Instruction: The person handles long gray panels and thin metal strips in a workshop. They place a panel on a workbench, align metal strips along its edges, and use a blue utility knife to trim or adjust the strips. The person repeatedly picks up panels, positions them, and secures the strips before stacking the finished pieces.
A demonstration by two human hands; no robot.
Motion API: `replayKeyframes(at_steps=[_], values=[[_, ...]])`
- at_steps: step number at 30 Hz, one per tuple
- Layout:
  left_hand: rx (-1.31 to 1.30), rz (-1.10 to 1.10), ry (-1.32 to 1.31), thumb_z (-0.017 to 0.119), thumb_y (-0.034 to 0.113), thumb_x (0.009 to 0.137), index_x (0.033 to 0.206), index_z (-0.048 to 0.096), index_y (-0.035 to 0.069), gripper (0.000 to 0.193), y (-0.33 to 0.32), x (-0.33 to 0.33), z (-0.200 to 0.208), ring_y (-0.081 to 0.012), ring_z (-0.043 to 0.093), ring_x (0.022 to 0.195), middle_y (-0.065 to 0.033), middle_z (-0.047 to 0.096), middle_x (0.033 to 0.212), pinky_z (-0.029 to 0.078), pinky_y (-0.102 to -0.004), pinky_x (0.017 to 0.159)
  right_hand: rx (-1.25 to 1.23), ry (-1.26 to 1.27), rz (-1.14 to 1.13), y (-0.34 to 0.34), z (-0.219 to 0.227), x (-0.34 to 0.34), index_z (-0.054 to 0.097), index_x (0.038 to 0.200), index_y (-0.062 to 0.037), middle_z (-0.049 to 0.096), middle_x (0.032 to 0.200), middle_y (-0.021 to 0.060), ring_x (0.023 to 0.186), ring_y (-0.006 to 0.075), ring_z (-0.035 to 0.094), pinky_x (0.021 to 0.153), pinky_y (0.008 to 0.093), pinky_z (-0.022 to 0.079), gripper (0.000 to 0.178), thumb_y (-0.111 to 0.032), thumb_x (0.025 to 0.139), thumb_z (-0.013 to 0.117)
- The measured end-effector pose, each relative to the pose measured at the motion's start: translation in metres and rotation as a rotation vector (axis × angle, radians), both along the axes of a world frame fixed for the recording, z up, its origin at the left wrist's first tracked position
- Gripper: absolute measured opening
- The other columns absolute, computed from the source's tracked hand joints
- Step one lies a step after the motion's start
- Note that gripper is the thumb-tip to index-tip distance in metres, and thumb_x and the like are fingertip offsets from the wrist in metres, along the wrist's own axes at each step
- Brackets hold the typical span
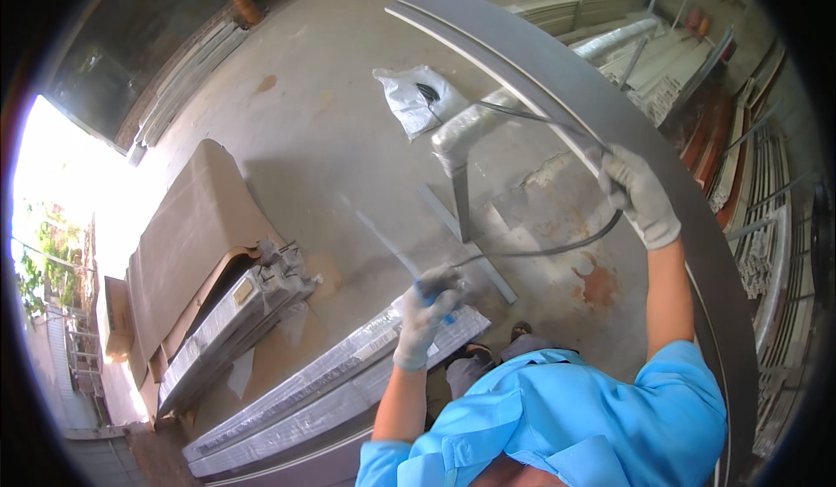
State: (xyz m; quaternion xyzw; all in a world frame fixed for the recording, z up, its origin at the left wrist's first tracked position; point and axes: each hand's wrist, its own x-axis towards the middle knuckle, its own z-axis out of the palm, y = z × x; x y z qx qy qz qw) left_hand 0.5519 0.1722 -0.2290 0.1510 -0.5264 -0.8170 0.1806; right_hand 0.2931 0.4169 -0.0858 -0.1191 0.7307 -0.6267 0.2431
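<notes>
My right hand (640,195), in a pale work glove, is closed at the edge of a long dark-grey profile (610,108) that runs from the top of the view down past my right side. A thin black flexible strip (557,248) passes at this hand and hangs in a loop across to my left hand (427,317), also gloved. My left fingers are closed round the strip's end and something with blue parts, blurred and partly hidden. The strip's other stretch leads toward a white plastic bag (407,108) with a black coil on it.
The profile lies over a plastic-wrapped support (475,130) with metal legs. Wrapped profiles (305,400) lie at lower left, beside a large brown cardboard sheet (196,243) over more bundles. Racks of long profiles (740,156) line the right. A flat metal bar (492,274) lies near my feet.
</notes>
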Motion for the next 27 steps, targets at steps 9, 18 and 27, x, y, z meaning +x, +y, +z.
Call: replayKeyframes(at_steps=[9,18,27], values=[[-0.05,-0.874,0.156,0.063,0.064,0.091,0.149,0.041,-0.001,0.09,0.223,-0.141,0.069,-0.0232,0.055,0.119,-0.0163,0.042,0.15,0.048,-0.0355,0.097,0.192,0.114,0.101,0.171,-0.059,0.074,0.06,0.123,-0.004,0.062,0.11,0.0021,0.099,0.0124,0.058,0.088,0.0293,0.049,0.034,-0.009,0.09,0.07],[-0.363,-0.997,0.213,0.055,0.052,0.101,0.144,0.042,-0.001,0.07,0.321,-0.146,0.04,-0.0251,0.053,0.121,-0.0139,0.05,0.132,0.046,-0.0374,0.102,0.422,0.647,-0.086,0.253,-0.075,0.142,0.057,0.126,-0.0043,0.06,0.119,0.0184,0.107,0.0374,0.062,0.087,0.0436,0.052,0.054,-0.022,0.08,0.079],[-1.6,-1.376,0.484,0.062,0.022,0.098,0.128,0.062,0.002,0.035,0.305,-0.14,0.086,-0.0358,0.069,0.102,-0.023,0.068,0.116,0.054,-0.0377,0.088,-0.133,0.061,-0.436,0.277,-0.089,0.239,0.065,0.109,-0.0032,0.067,0.091,0.0047,0.085,0.0118,0.061,0.078,0.0293,0.049,0.024,-0.023,0.094,0.067]])
